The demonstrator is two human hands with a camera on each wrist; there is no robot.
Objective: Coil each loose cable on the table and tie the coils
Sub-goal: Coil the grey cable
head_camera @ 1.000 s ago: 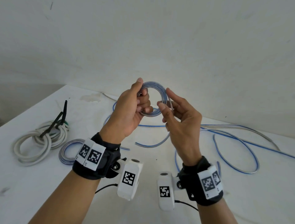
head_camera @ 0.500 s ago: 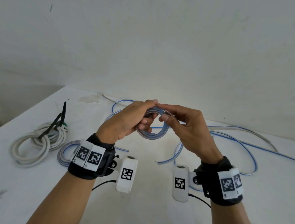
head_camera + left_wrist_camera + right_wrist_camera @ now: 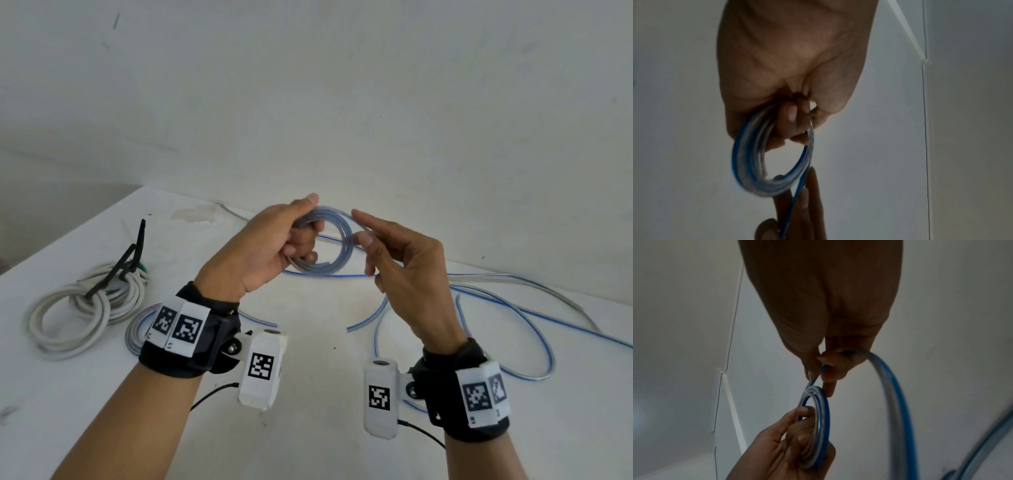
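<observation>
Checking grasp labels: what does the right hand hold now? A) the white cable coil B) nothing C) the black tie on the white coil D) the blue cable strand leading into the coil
D: the right hand pinches the blue cable strand just where it meets the coil that the left hand grips.

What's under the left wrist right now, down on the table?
A small blue-and-clear coil lies on the table, partly hidden by the left wrist strap. Whether it is tied cannot be seen.
</observation>
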